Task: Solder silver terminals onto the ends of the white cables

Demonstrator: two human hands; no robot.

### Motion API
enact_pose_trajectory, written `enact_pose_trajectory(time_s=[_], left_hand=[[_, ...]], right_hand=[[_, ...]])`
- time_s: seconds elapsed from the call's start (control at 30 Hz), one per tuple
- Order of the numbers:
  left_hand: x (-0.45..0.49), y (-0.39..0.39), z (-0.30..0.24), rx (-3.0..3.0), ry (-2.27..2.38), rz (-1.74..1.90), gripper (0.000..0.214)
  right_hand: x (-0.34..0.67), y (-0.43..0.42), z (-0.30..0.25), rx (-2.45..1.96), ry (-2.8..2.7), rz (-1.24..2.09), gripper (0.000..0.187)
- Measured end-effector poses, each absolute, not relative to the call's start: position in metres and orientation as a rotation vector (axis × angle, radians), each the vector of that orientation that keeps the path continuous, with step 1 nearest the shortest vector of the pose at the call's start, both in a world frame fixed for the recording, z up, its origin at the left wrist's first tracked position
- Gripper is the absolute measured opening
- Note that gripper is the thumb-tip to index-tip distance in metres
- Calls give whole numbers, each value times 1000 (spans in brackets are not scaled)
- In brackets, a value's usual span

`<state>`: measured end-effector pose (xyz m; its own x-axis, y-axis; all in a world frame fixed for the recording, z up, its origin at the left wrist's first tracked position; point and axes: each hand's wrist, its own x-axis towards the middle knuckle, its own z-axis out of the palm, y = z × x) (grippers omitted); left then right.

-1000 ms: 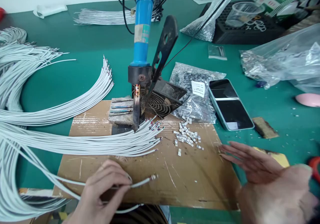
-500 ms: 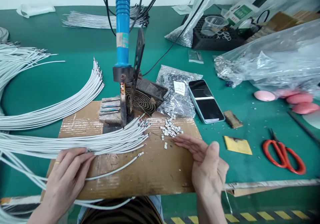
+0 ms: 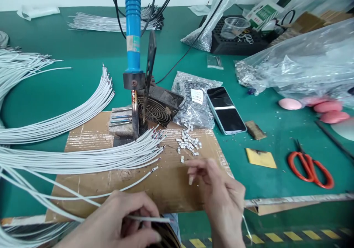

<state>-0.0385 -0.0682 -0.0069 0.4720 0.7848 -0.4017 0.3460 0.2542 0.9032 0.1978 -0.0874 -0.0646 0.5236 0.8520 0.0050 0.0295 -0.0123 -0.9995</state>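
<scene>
My left hand [image 3: 121, 222] is closed in a pinch on a thin white wire [image 3: 151, 218] at the near edge of the cardboard sheet [image 3: 171, 189]. My right hand [image 3: 218, 192] hovers over the cardboard's right side, fingers curled and somewhat blurred, pinching a small white connector piece [image 3: 190, 180]. A scatter of small white connectors [image 3: 188, 144] lies just beyond it. A fan of white wires [image 3: 110, 156] crosses the cardboard, ends pointing right. One loose wire [image 3: 138, 180] lies alone nearer me. A blue-handled soldering iron [image 3: 133, 56] stands upright in its stand behind them.
A small fan [image 3: 157, 108], bags of parts [image 3: 193, 100], and a phone [image 3: 226, 109] sit behind the cardboard. Orange scissors [image 3: 311, 167], a yellow pad [image 3: 260, 157] and pink objects [image 3: 318, 106] lie to the right. More wire bundles [image 3: 55, 119] curve across the green table on the left.
My left hand left the wire fan and came to the near edge, pinching one wire. My right hand went from flat and open to curled on a connector piece.
</scene>
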Motion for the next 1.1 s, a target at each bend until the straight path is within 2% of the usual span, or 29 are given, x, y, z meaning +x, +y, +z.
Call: enact_pose_trajectory(time_s=[0.07,0.13,0.33,0.53,0.67,0.87,1.1], left_hand=[[-18,-57,-5,1202,1053,309,20],[-10,-48,-8,1068,1049,364,28],[-21,-46,-22,854,999,473,35],[-23,-51,-24,835,973,513,31],[-19,-55,-27,887,1006,527,33],[-11,-60,-23,961,1171,652,31],[-16,-59,-27,969,1147,678,31]], right_hand=[[187,-89,-58,-1383,-836,945,32],[175,-89,-51,-1349,-816,1106,26],[149,-84,-48,-1169,-811,1401,18],[149,-79,-51,-1174,-829,1373,9],[153,-80,-46,-1214,-869,1338,13],[153,-78,-41,-1207,-567,1302,23],[154,-80,-43,-1193,-795,1388,9]])
